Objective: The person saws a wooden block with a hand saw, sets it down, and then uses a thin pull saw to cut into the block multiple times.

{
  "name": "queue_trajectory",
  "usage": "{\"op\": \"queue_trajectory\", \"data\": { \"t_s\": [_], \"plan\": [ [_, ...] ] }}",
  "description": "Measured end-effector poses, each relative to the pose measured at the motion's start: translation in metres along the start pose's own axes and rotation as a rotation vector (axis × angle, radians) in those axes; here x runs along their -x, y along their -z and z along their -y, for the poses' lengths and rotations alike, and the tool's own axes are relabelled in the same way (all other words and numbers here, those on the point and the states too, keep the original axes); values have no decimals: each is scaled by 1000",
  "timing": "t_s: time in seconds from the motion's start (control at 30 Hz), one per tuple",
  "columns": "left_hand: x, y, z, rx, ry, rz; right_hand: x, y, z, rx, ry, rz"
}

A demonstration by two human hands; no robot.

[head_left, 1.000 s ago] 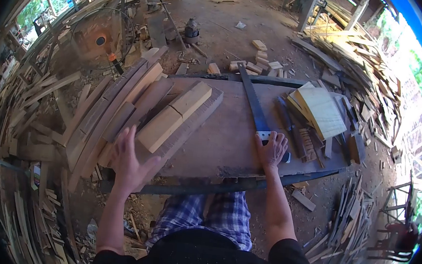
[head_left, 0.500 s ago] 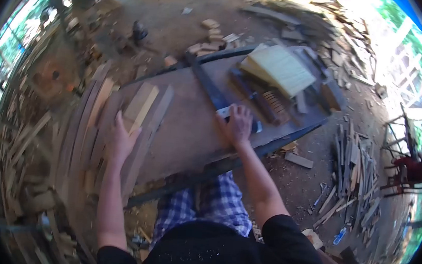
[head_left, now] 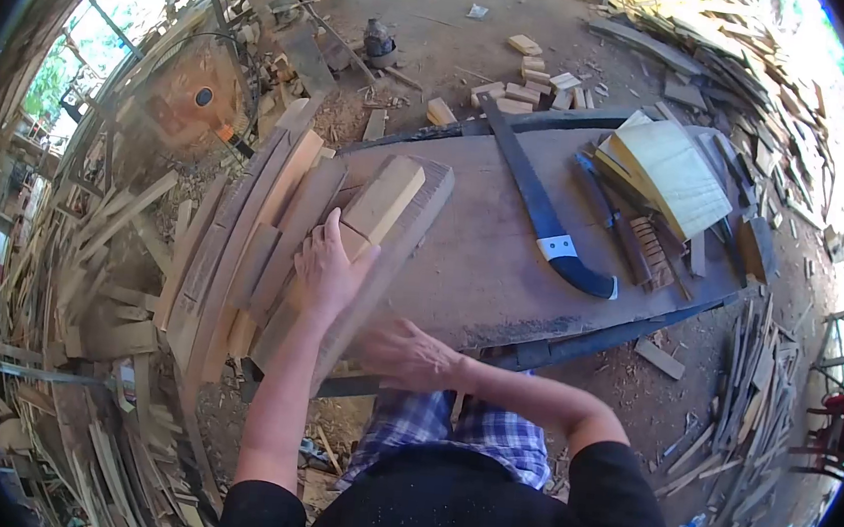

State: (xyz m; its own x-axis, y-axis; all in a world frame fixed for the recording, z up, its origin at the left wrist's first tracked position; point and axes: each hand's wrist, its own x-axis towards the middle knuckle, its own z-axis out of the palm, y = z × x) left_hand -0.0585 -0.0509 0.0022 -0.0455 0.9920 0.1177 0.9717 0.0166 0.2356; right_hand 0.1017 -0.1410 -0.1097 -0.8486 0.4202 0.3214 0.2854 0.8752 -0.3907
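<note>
My left hand (head_left: pixel 329 267) closes around the near end of a short wooden block (head_left: pixel 385 198), its thumb on the right side and its fingers on the left. Under the block lies a thick brown plank (head_left: pixel 416 213). My right hand (head_left: pixel 406 354) is over the workbench's front edge, near the plank's lower end; its fingers are smeared by motion. A handsaw (head_left: pixel 529 188) with a black handle lies on the workbench (head_left: pixel 471 278), apart from both hands.
Several long boards (head_left: pixel 244 238) lie side by side left of the plank. Pale flat boards (head_left: pixel 676 175), a dark wooden tool (head_left: pixel 599 194) and a ridged wooden piece (head_left: pixel 652 252) sit at the bench's right. Scrap wood (head_left: pixel 743 382) covers the ground around.
My right hand has let go of the saw handle and moved left to the bench's front edge. My left hand stays at the block. The head view has shifted left.
</note>
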Motion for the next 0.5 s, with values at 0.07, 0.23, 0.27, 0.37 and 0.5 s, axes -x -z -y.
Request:
{"op": "queue_trajectory", "data": {
  "t_s": [0.07, 0.23, 0.27, 0.37, 0.5],
  "plan": [
    [-2, 3, -3, 7, 13, -7, -2, 14, -24, 82, 79, 95],
    [-4, 6, -4, -17, -11, -8, 16, 73, -94, 256, -156, 174],
    [-4, 5, -5, -28, -9, -6, 20, 95, -104, 262, -195, 186],
    [-4, 2, -2, -28, -40, -26, 32, 99, -169, 303, -431, 64],
    [-5, 13, -13, 11, 52, 85, 35, 102, -224, 450, -574, -215]
  ]
}}
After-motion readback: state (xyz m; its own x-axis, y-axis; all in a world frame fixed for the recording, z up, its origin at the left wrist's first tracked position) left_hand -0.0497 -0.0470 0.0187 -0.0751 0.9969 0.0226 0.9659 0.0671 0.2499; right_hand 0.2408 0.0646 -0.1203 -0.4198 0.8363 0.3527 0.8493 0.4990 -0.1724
